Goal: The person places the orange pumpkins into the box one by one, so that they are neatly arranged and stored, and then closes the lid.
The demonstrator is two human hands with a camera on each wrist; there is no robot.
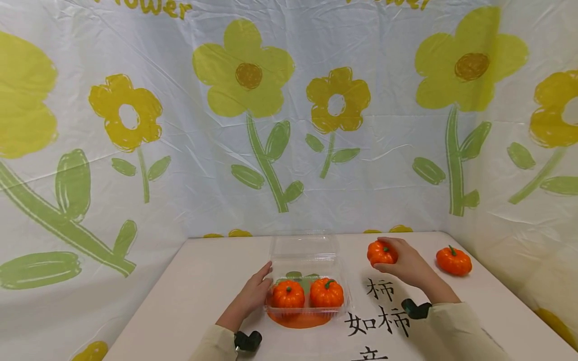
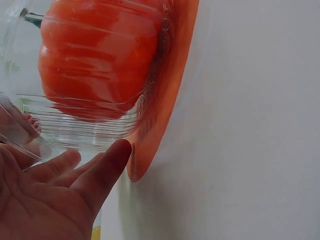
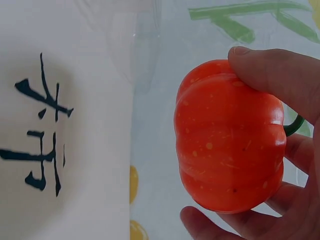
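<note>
In the head view, my right hand [image 1: 404,260] grips an orange toy pumpkin [image 1: 379,253] to the right of the clear plastic box. Up close in the right wrist view, thumb and fingers span the pumpkin [image 3: 230,140], its green stem turned toward the palm. The clear box [image 1: 304,246] stands with its lid raised and tilted back. Two more pumpkins sit side by side in its base, a left one [image 1: 288,294] and a right one [image 1: 327,293]. My left hand [image 1: 256,290] rests at the box's left side, its fingers extended along the wall in the left wrist view.
Another orange pumpkin [image 1: 453,260] lies at the table's far right. Black brush characters [image 1: 381,290] and an orange print under the box mark the white table [image 1: 194,291]. A flower-printed curtain [image 1: 316,200] encloses the back and sides.
</note>
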